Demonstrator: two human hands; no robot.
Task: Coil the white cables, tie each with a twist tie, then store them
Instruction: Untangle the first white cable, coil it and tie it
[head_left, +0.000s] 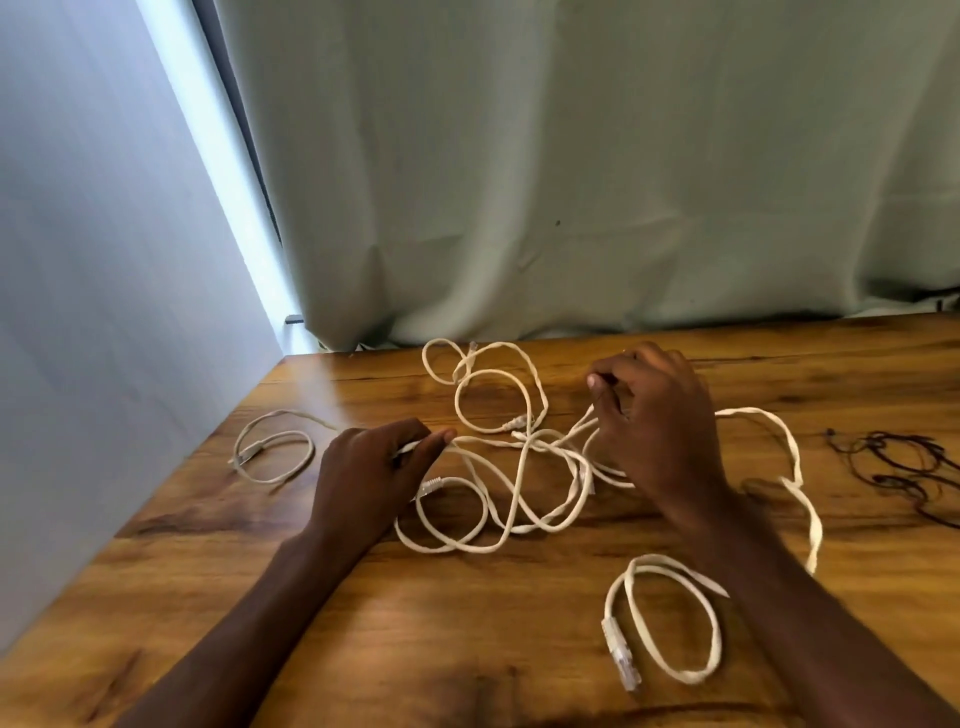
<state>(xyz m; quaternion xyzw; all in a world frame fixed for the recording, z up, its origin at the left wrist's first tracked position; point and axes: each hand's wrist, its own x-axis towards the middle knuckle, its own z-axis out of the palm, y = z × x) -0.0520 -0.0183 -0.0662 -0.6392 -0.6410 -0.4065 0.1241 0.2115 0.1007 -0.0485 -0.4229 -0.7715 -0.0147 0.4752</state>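
Several white cables lie in a loose tangle (519, 467) in the middle of the wooden table (467, 623). My left hand (369, 473) rests on the table at the tangle's left side and pinches a strand of white cable between thumb and forefinger. My right hand (654, 421) is over the tangle's right side, fingers curled around a white strand that rises from the pile. A small white cable loop (272, 447) lies apart at the left. Another white loop with a clear plug (665, 618) lies at the front right.
A bunch of dark twist ties (904, 467) lies at the table's right edge. A pale green curtain (571, 182) hangs behind the table's far edge. A light wall (104, 312) runs close along the left side.
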